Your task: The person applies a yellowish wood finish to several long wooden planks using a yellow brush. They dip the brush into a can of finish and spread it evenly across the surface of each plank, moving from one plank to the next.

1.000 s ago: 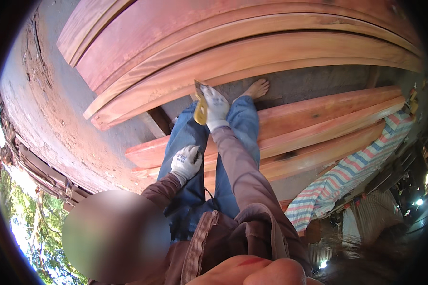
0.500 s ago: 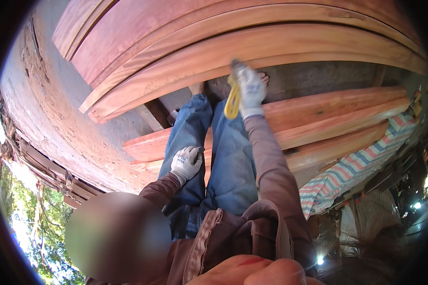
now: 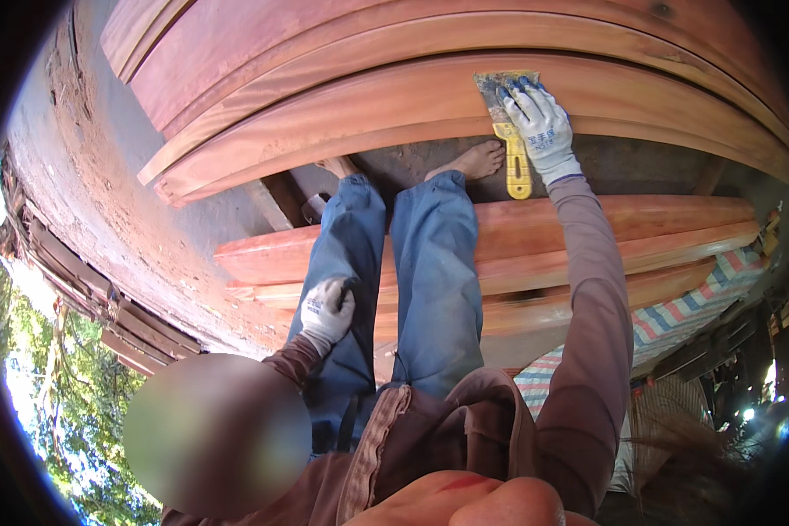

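Note:
In my gloved right hand is a putty knife with a yellow handle and a wide, stained metal blade. My fingers press on the blade, which lies against the nearest of the long reddish-brown wooden boards ahead of me. The handle points back toward me, over the board's near edge. My left hand, in a white glove with a dark palm, rests on my left thigh in blue trousers. Its fingers are curled in, and whatever may be inside them is hidden.
More long wooden pieces lie across behind my legs. My bare feet stand in the gap between the two rows. A striped sheet covers something at the right. Bare ground stretches off to the left.
My right hand has swung right and forward with the putty knife, bringing its blade onto the board. My left hand has shifted slightly left and nearer along my thigh.

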Tool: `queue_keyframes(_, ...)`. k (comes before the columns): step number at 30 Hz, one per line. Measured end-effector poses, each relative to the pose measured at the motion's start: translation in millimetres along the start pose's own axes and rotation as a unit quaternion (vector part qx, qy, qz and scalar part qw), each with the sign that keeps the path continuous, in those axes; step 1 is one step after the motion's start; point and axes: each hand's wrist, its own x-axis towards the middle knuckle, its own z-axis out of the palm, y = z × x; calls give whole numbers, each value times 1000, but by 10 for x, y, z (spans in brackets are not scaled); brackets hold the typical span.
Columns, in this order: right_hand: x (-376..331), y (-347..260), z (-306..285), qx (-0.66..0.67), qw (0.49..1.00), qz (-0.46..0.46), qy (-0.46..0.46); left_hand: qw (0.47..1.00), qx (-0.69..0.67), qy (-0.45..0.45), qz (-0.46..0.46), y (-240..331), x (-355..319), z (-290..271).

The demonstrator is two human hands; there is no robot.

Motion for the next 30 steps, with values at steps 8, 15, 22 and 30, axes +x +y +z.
queue_keyframes(8, -571, -561, -182, 61, 978, 199, -1, 1000, 15, -2, -1, 3, 81, -65)
queue_keyframes(15, -117, -295, -200, -38, 933, 356, 42, 997, 23, -54, 43, -187, 82, -53)
queue_keyframes(22, 644, -1555, -77, -2, 937, 349, -18, 997, -17, -45, 68, -520, -52, -185)
queue_keyframes(30, 1417, -3278, 291, 82, 956, 266, -94, 996, -47, -33, 73, -772, -112, -353)
